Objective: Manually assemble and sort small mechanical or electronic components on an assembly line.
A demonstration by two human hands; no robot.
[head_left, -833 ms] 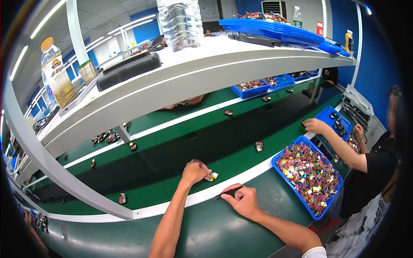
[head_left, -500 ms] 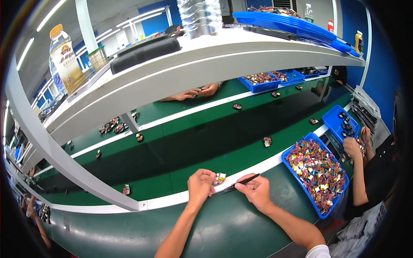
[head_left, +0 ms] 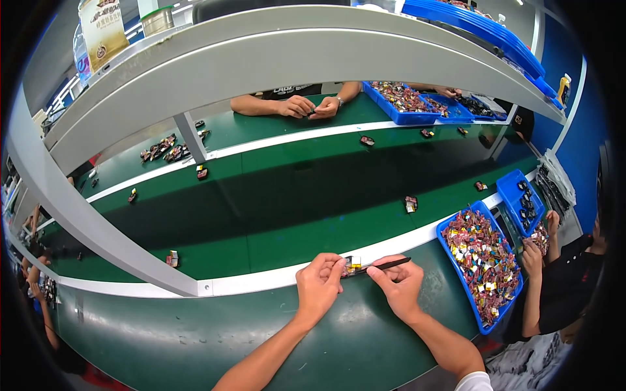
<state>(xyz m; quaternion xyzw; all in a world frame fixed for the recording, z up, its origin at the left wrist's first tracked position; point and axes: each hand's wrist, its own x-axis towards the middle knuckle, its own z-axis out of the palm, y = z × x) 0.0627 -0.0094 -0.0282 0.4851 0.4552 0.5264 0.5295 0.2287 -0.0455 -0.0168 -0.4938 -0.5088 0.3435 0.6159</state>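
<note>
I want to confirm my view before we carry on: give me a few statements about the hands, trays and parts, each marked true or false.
1. The left hand holds a small part, the right hand a slim black tool. True.
2. A heaped blue tray stands to the right of both hands. True.
3. It is the only blue tray in view. False: a second tray, holding black parts, stands just beyond it.
4. A co-worker's hands show across the green strip. True.
5. That strip is bare. False: several scattered parts lie on it.
</note>
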